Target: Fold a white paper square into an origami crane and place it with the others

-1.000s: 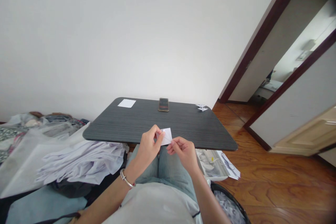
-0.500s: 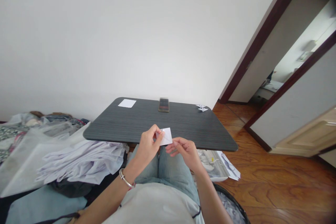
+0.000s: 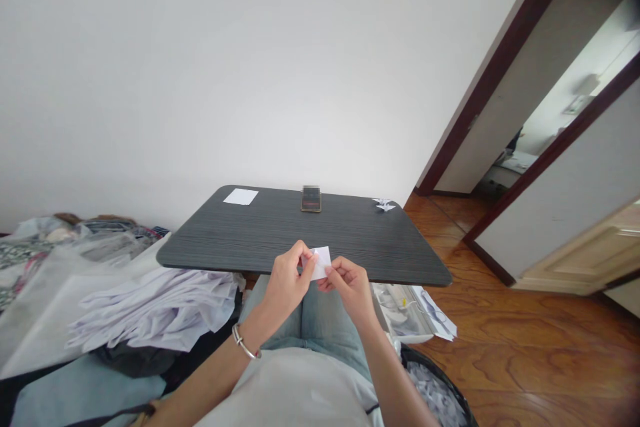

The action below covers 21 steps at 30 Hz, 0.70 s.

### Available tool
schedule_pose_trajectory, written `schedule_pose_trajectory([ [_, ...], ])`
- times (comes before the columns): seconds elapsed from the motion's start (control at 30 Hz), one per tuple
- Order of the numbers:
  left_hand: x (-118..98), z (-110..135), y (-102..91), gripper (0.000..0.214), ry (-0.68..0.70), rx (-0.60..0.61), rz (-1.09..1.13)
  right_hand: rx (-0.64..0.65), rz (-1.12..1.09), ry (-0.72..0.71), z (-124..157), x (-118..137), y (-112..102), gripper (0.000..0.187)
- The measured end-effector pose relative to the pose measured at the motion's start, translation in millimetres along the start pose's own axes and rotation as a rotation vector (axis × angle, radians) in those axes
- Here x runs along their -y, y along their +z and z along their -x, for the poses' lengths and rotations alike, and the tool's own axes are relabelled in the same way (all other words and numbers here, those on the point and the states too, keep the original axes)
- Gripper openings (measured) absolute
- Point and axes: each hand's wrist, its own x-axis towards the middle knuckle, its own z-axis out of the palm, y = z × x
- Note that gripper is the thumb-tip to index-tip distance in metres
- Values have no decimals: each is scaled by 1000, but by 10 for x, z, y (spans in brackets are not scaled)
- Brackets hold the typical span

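Between my hands is a small folded square of white paper (image 3: 321,261), held just over the near edge of the dark table (image 3: 240,233). My left hand (image 3: 291,272) pinches its left side between thumb and fingers. At the lower right corner, the thumb and fingertips of my right hand (image 3: 350,283) are closed on the same paper. Fine fold details are too small to make out. Farther back on the table lie a flat white sheet (image 3: 241,197) at the left and folded white paper shapes (image 3: 385,205) at the right.
A phone-like dark device (image 3: 311,199) stands at the table's back edge. White cloth (image 3: 160,307) is heaped at the left. A tray of odds and ends (image 3: 403,310) and a dark-rimmed bin of paper scraps (image 3: 435,393) sit low at the right, beside the wooden floor (image 3: 530,340).
My right hand has moved in and closed on the paper's lower right corner. The paper has turned slightly and shifted a little to the right with my left hand.
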Motion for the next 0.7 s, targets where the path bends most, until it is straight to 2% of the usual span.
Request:
schedule_pose_trajectory([
  [0.37, -9, 16, 26, 19, 5, 28, -9, 17, 80, -118, -50, -46, -30, 30],
  [0.5, -15, 22, 40, 21, -8, 53, 19, -42, 109, -194, -34, -49, -20, 30],
  [0.7, -25, 10, 15, 19, 4, 52, -10, 20, 31, -135, -47, -39, -3, 23],
])
